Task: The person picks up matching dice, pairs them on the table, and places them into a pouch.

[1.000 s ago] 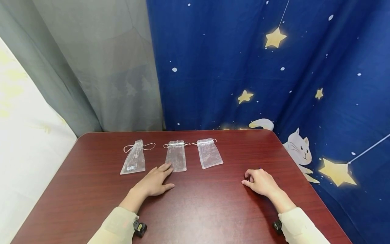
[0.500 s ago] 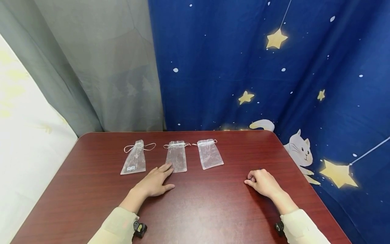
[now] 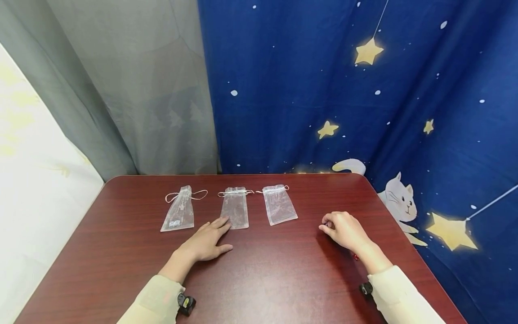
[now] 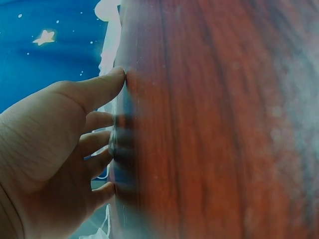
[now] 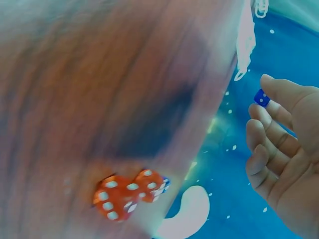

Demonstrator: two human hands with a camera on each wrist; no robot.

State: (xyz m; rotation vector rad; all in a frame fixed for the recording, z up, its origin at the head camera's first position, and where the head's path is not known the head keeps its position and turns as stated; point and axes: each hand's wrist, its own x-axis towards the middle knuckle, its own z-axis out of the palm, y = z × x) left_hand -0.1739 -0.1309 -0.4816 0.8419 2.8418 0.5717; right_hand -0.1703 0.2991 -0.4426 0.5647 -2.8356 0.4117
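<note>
My right hand (image 3: 345,230) pinches a small blue die (image 5: 261,97) with white pips between thumb and finger, above the table. Below it on the wood lie red dice (image 5: 112,196), with a bit of blue (image 5: 166,184) showing behind them. My left hand (image 3: 205,240) rests on the table with fingers spread, fingertips at the lower left corner of the middle sheer drawstring bag (image 3: 236,209). To the left lies another sheer bag (image 3: 181,208), a small blue-and-white patterned patch near its bottom. The right sheer bag (image 3: 279,206) lies flat, its white cord across the top.
The dark red wooden table (image 3: 259,274) has rounded back corners. Behind it hang a grey curtain (image 3: 158,90) and a blue curtain (image 3: 283,90) printed with stars and a cat. Both sleeves carry a small black wrist device.
My right hand has lifted off the table and moved slightly away from me with the blue die; a spot of red now shows by the wrist. The left hand stays in place.
</note>
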